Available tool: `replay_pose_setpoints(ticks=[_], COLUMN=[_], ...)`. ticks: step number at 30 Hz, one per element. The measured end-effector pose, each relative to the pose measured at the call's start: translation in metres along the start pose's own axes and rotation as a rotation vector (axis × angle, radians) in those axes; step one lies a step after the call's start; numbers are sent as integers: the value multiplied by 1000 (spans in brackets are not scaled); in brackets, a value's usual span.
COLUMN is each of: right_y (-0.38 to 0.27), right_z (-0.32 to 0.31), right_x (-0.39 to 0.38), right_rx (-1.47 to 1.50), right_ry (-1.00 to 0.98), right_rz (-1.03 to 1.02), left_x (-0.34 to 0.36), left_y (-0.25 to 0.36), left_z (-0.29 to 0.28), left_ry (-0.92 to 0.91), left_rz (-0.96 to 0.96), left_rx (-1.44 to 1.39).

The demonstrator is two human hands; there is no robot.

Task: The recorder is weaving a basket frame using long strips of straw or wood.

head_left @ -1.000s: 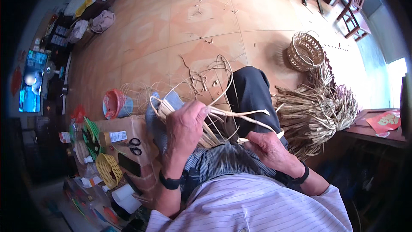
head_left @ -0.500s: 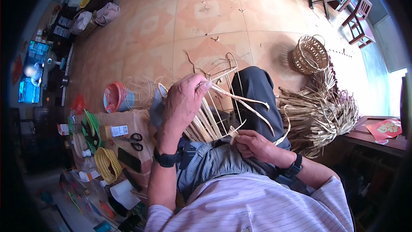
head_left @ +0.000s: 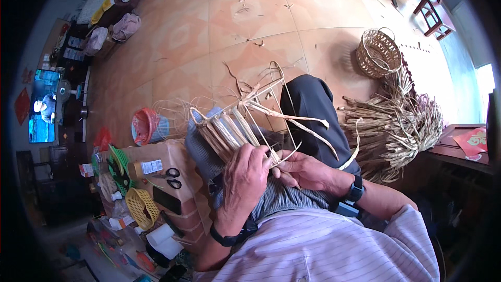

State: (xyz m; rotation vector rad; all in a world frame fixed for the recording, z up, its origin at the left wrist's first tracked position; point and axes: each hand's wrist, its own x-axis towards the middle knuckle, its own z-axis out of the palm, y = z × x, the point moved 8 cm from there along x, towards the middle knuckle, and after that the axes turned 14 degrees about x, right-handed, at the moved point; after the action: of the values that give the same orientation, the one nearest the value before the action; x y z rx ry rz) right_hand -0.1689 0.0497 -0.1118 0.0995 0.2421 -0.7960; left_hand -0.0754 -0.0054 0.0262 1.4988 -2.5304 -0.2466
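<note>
A wire frame [head_left: 288, 91], partly wrapped with pale dried plant strips [head_left: 229, 131], rests across my lap. My left hand [head_left: 245, 175] is closed at its near edge, fingers bent over the lower ends of the wrapped strips. Just to the right, my right hand [head_left: 308, 171] pinches at the near corner, its fingertips almost meeting the left ones. The strip end between the fingertips is mostly hidden. Two loose strip tails [head_left: 315, 138] stick out to the right from the far side of the frame, over my dark-clad knee.
Right of my knee lies a large bundle of dried strips [head_left: 389, 130], with a round woven basket [head_left: 378, 55] behind it. On the left, a brown-covered surface holds black scissors [head_left: 173, 178], a phone [head_left: 167, 200] and a yellow basket [head_left: 142, 209]. A lined bin [head_left: 149, 125] stands beyond.
My left hand has come down from the far side of the frame to its near edge, beside my right hand. The wrapped strips are now uncovered. My right hand has shifted slightly.
</note>
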Motion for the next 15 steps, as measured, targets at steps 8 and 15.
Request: replay_pose_setpoints(ticks=[8,15], right_y=[9,4], right_z=[-15,-9], right_x=[18,21], right_rx=[-6,-82], right_ry=[8,-87], right_rz=[-53,-129], left_x=[2,10], left_y=[2,-1], left_z=[10,15], left_ry=[-220,-186], left_rz=[-28,-58], left_rx=[185,89])
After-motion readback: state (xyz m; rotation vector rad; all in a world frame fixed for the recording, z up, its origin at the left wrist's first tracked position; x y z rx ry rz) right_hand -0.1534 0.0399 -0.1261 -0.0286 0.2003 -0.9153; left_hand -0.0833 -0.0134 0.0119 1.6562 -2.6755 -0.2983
